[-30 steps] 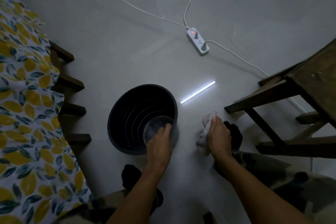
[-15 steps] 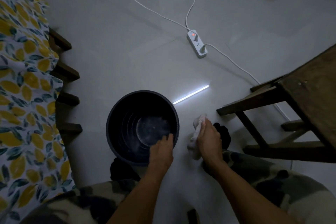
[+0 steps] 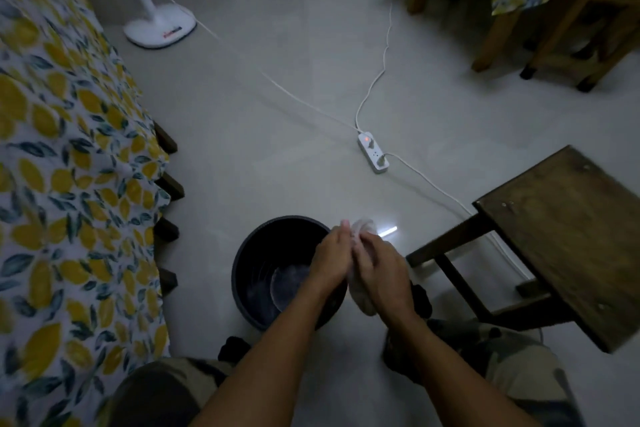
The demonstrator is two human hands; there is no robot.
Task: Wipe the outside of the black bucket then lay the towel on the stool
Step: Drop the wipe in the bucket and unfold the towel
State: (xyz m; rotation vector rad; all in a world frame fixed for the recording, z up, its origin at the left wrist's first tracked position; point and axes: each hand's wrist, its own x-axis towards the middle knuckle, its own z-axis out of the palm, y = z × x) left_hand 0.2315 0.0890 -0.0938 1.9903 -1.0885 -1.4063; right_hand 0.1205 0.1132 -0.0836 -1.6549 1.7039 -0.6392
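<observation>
The black bucket (image 3: 263,263) stands upright on the floor just in front of my knees, its mouth facing up. Both hands meet above its right rim. My right hand (image 3: 381,270) grips the small white towel (image 3: 362,300), which sticks out above and below the fingers. My left hand (image 3: 330,258) presses against the towel from the left, fingers extended. The dark wooden stool (image 3: 568,229) stands to the right, its seat bare.
A white power strip (image 3: 373,152) with cables lies on the floor beyond the bucket. A lemon-print cloth (image 3: 62,184) drapes furniture along the left. A white fan base (image 3: 161,28) sits at the back left, wooden chair legs (image 3: 502,21) at the back right.
My left hand left the bucket's rim and joined the right hand on the towel. The towel rose from the floor beside the bucket to above its right rim. The view tilted up.
</observation>
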